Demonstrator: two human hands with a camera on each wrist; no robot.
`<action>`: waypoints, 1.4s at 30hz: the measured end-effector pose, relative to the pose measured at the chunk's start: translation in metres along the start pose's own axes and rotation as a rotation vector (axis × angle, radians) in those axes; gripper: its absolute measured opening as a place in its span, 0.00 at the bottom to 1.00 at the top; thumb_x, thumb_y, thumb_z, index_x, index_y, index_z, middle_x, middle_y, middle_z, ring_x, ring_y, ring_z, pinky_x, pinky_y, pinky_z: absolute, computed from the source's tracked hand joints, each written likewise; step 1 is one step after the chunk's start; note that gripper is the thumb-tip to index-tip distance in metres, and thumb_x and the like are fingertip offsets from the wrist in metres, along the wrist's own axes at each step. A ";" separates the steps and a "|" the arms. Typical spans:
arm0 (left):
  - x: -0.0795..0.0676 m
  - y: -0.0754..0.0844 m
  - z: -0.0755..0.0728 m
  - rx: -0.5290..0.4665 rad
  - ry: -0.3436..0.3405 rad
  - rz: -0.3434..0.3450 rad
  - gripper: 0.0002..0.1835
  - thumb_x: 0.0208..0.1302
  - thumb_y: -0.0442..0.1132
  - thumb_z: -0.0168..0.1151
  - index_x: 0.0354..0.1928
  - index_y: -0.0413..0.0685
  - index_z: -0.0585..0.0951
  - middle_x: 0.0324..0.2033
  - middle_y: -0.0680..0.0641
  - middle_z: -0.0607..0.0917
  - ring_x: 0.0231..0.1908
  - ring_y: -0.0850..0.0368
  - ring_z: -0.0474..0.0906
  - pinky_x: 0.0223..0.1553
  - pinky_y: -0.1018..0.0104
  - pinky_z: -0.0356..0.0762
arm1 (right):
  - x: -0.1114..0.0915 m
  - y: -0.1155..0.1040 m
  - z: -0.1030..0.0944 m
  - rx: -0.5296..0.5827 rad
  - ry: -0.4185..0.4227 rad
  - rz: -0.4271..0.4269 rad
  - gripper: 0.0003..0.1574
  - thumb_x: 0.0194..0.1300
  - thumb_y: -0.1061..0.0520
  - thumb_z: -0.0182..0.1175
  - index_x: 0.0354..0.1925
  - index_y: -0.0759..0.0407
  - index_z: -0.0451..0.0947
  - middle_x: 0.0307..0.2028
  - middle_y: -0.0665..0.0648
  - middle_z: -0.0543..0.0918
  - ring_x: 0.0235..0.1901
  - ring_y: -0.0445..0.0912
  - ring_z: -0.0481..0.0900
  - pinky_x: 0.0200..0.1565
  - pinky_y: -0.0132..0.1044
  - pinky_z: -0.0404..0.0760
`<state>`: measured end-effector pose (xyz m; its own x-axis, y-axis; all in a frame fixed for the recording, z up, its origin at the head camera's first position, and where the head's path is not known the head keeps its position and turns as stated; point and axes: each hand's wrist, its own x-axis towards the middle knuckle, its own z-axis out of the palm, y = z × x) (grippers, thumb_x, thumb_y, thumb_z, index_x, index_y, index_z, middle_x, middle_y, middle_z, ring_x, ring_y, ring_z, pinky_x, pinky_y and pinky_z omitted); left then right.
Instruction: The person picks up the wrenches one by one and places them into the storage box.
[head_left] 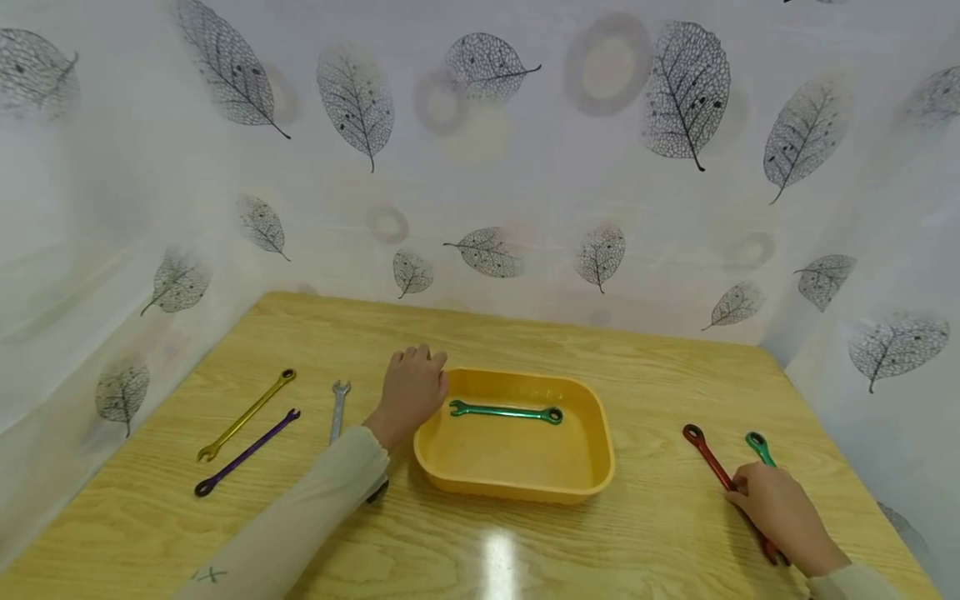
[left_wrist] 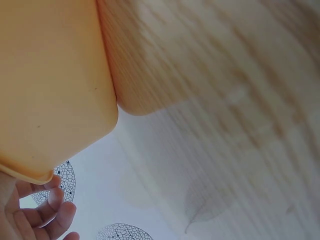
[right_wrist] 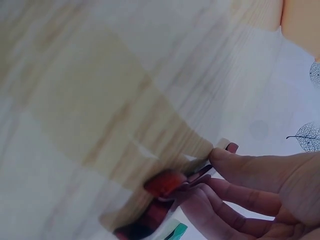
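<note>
Tabletop (head_left: 645, 375): right hand (head_left: 783, 510) pinches red wrench (head_left: 713, 462); left sleeve (head_left: 300, 512) bears X-like mark (head_left: 212, 575).

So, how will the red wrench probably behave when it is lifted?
The red wrench is likely stiff, being a straight, metallic-looking bar. Its glossy surface may be somewhat slippery. It probably will not roll easily, since its ends look wider than its middle.

Red wrench (head_left: 711, 458) pt. behind R grip (head_left: 782, 510) – silver wrench (head_left: 337, 412) pt. under L sleeve (head_left: 307, 508)
</note>
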<state>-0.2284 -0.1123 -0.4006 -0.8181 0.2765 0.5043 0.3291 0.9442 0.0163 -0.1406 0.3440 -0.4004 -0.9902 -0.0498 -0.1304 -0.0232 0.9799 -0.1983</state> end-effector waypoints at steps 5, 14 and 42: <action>0.000 0.000 -0.001 -0.003 0.005 0.004 0.04 0.57 0.38 0.61 0.32 0.44 0.79 0.26 0.45 0.78 0.28 0.50 0.76 0.37 0.54 0.75 | 0.002 0.001 -0.001 0.007 -0.005 0.011 0.05 0.55 0.62 0.65 0.26 0.64 0.80 0.21 0.51 0.81 0.21 0.42 0.75 0.26 0.41 0.74; 0.000 0.002 -0.004 -0.010 -0.001 0.005 0.05 0.57 0.38 0.61 0.33 0.44 0.79 0.26 0.44 0.78 0.28 0.50 0.76 0.37 0.54 0.75 | 0.000 0.001 0.000 0.008 -0.005 0.019 0.05 0.54 0.63 0.64 0.26 0.65 0.80 0.21 0.52 0.81 0.21 0.42 0.75 0.25 0.39 0.74; 0.001 0.000 -0.002 -0.024 -0.009 -0.002 0.04 0.57 0.37 0.61 0.30 0.44 0.78 0.27 0.44 0.79 0.29 0.49 0.76 0.37 0.54 0.75 | -0.004 0.008 0.001 0.062 0.072 -0.015 0.10 0.51 0.59 0.68 0.30 0.67 0.82 0.25 0.58 0.85 0.23 0.47 0.80 0.28 0.43 0.78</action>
<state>-0.2287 -0.1121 -0.3985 -0.8229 0.2761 0.4966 0.3383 0.9403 0.0377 -0.1371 0.3516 -0.4024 -0.9972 -0.0484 -0.0567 -0.0320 0.9650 -0.2603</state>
